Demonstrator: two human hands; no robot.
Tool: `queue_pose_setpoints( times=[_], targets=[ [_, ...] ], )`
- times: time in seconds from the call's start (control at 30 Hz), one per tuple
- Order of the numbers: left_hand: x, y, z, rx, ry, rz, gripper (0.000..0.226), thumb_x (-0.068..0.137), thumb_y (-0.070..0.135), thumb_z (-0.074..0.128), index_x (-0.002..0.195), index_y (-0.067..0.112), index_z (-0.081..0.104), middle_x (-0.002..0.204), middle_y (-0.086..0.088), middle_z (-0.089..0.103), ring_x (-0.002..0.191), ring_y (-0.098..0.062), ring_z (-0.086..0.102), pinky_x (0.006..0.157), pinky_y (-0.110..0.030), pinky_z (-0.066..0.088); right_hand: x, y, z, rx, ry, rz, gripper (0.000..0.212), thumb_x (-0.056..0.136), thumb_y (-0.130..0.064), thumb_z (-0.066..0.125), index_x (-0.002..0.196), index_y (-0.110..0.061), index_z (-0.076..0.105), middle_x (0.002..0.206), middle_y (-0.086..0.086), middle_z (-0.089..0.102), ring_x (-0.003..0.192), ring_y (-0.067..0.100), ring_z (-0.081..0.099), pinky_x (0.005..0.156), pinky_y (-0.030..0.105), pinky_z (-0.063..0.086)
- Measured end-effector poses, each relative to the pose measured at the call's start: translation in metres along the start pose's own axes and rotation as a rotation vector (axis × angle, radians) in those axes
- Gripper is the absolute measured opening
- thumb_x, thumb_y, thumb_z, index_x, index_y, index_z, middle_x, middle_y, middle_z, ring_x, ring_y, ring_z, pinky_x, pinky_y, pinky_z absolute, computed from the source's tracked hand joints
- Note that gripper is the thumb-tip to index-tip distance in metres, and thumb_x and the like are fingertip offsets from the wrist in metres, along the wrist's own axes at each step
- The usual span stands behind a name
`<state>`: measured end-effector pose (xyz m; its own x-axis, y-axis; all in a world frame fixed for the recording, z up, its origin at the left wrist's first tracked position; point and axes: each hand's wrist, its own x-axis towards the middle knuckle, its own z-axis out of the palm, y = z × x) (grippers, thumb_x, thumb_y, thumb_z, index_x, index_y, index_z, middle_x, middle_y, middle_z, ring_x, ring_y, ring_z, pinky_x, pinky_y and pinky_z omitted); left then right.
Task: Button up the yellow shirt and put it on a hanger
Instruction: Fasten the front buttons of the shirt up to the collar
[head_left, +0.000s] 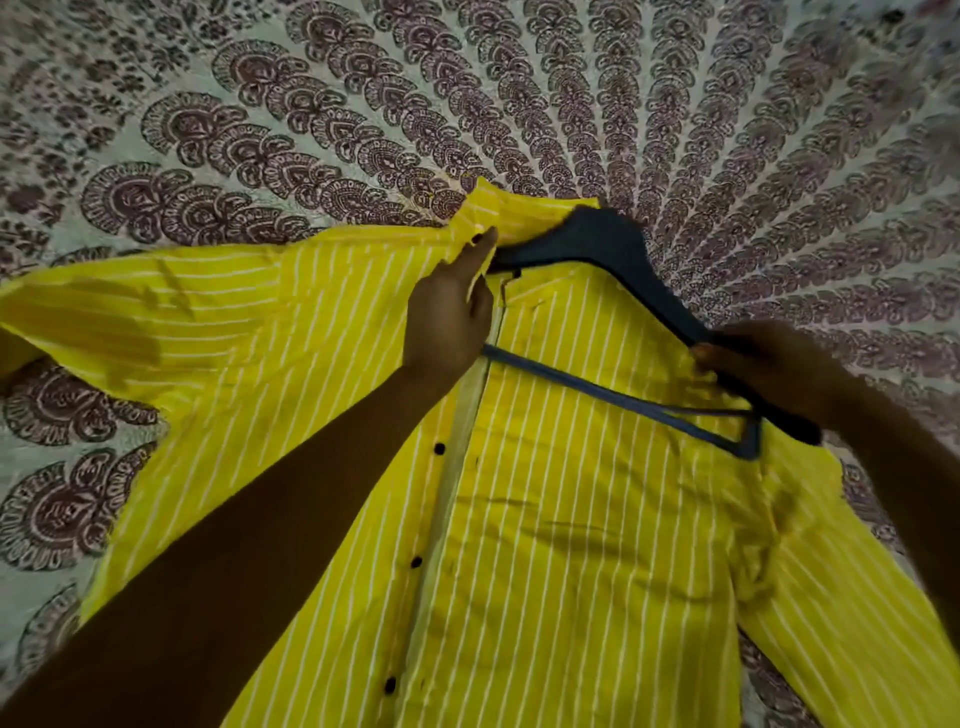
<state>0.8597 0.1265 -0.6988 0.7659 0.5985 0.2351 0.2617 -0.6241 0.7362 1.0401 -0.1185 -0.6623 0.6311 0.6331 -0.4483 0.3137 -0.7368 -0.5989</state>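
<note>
Two hands work here: your left hand (447, 322) pinches the yellow shirt (571, 519) at its collar, your right hand (769, 364) grips the dark hanger (597, 244).

Shirt (571, 519) lies front up on sheet (260, 104), collar (498, 208) at the far end, hem toward the person. Sleeves spread out left and right. Buttons (439, 448) run down the middle, left of the opening. Hanger (597, 244) is over the upper chest, tilted: left end by the collar, right end at the shirt's right shoulder, lower bar across the front. Left hand (447, 317) pinches shirt just below the collar, hiding the hanger's left end. Right hand (769, 364) grips the hanger's right arm.
</note>
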Motion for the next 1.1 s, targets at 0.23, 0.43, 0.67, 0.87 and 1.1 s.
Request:
queue_pose_setpoints(
  times=[0.23, 0.43, 0.67, 0.87, 1.1],
  targets=[
    [0.008, -0.019, 0.001, 0.115, -0.342, 0.025, 0.047, 0.084, 0.021, 0.041, 0.13, 0.019, 0.052, 0.143, -0.021, 0.039, 0.139, -0.037, 0.024, 0.111, -0.057, 0.022, 0.066, -0.064, 0.032, -0.083, -0.018, -0.084, 0.032, 0.092, -0.03, 0.056, 0.094, 0.0, 0.067, 0.088, 0.014, 0.07, 0.045, 0.002, 0.059, 0.048, 0.012, 0.046],
    [0.003, -0.03, 0.013, 0.493, -0.376, 0.698, 0.031, 0.083, 0.038, 0.05, 0.105, 0.025, 0.068, 0.117, -0.008, 0.065, 0.112, -0.027, 0.059, 0.104, -0.045, 0.038, 0.071, -0.075, 0.027, 0.155, -0.1, 0.048, 0.023, 0.086, -0.026, 0.064, 0.091, -0.003, 0.066, 0.066, 0.008, 0.066, 0.043, 0.005, 0.061, 0.049, 0.018, 0.052],
    [0.002, -0.017, 0.007, 0.134, -0.319, 0.559, 0.029, 0.082, 0.015, 0.051, 0.103, 0.003, 0.068, 0.085, -0.012, 0.071, 0.071, -0.028, 0.067, 0.072, -0.029, 0.044, 0.041, -0.06, 0.034, 1.479, 0.186, 0.341, 0.017, 0.061, -0.014, 0.054, 0.047, -0.011, 0.064, 0.046, 0.0, 0.061, 0.044, 0.008, 0.061, 0.044, 0.017, 0.049],
    [0.003, -0.018, 0.007, 0.138, -0.284, 0.463, 0.033, 0.089, 0.021, 0.046, 0.109, 0.005, 0.066, 0.101, -0.012, 0.071, 0.093, -0.023, 0.066, 0.102, -0.036, 0.034, 0.014, -0.078, 0.173, 0.466, 0.614, -0.031, 0.02, 0.088, -0.018, 0.049, 0.092, -0.004, 0.062, 0.08, 0.008, 0.068, 0.072, 0.018, 0.061, 0.065, 0.029, 0.047],
    [0.004, -0.017, 0.003, 0.081, -0.29, 0.513, 0.03, 0.088, 0.015, 0.049, 0.111, 0.003, 0.064, 0.102, -0.014, 0.07, 0.097, -0.012, 0.054, 0.103, -0.036, 0.029, 0.053, -0.111, 0.171, -0.147, 0.672, 0.064, 0.017, 0.08, -0.013, 0.062, 0.095, -0.007, 0.067, 0.093, 0.016, 0.07, 0.089, 0.036, 0.064, 0.07, 0.036, 0.05]
  ],
)
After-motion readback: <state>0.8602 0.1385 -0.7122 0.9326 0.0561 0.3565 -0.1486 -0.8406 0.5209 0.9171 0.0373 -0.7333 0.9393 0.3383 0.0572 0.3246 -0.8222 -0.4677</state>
